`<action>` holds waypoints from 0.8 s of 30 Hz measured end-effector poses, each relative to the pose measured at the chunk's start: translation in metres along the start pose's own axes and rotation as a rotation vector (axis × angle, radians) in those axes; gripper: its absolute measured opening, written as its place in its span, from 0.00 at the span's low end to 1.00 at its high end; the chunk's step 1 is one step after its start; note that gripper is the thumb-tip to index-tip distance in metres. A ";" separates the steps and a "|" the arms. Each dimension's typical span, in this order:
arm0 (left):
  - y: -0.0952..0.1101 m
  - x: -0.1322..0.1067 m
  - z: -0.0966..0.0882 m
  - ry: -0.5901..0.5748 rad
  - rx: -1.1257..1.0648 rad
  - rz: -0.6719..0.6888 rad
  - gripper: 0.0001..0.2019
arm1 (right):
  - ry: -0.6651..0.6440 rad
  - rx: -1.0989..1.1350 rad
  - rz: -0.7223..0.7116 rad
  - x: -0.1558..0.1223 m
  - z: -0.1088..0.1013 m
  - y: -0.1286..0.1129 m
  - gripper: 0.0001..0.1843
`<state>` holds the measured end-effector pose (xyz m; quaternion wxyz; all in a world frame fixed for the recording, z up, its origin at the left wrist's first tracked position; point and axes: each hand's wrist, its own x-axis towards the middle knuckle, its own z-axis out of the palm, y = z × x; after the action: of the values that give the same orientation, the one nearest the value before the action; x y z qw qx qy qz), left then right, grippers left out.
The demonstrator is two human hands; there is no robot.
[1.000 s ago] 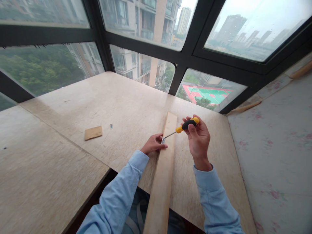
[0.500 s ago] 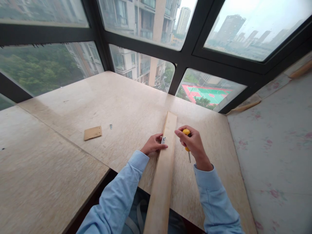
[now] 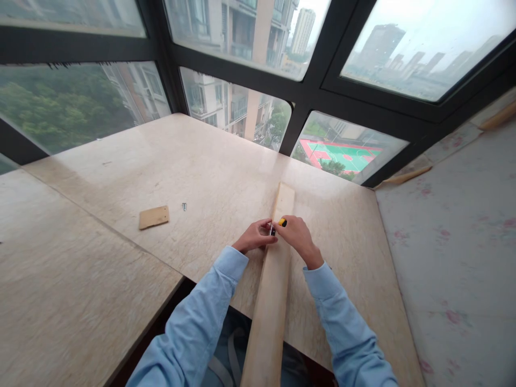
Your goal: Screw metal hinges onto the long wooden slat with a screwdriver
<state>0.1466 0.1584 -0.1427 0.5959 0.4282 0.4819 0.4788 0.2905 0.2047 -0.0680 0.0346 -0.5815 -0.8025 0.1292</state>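
A long pale wooden board runs from my lap out over the stone sill. Against its left edge, my left hand pinches a small metal piece, which looks like a hinge or bracket; the fingers partly hide it. Closed around a screwdriver with a yellow and black handle, my right hand sits over the board, its fingertips close beside the metal piece. The screwdriver's shank and tip are mostly hidden by the hand, so I cannot tell whether the tip touches the metal.
On the sill to the left lie a small thin brown board with holes and some small screws. Dark-framed windows border the far side. A flowered wall stands at the right. The sill's near edge has a dark gap.
My right hand has moved left with the screwdriver, from right of the board to over it beside the metal piece. My left hand has stayed nearly still on that piece.
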 end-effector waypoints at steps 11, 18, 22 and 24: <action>-0.006 0.004 0.000 0.027 0.053 -0.014 0.35 | 0.059 0.012 -0.101 -0.005 -0.006 0.000 0.12; -0.011 0.009 0.001 0.059 0.182 0.062 0.32 | 0.241 0.344 -0.189 -0.007 -0.025 0.014 0.10; -0.011 0.009 0.001 0.047 0.212 0.135 0.25 | 0.149 0.457 -0.213 -0.010 -0.030 0.000 0.09; -0.012 0.009 0.001 0.044 0.245 0.178 0.17 | 0.090 0.437 -0.259 -0.006 -0.030 -0.017 0.09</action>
<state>0.1500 0.1647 -0.1557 0.4837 0.5281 0.5099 0.4766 0.2826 0.1995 -0.0346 0.2113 -0.4575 -0.8210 0.2682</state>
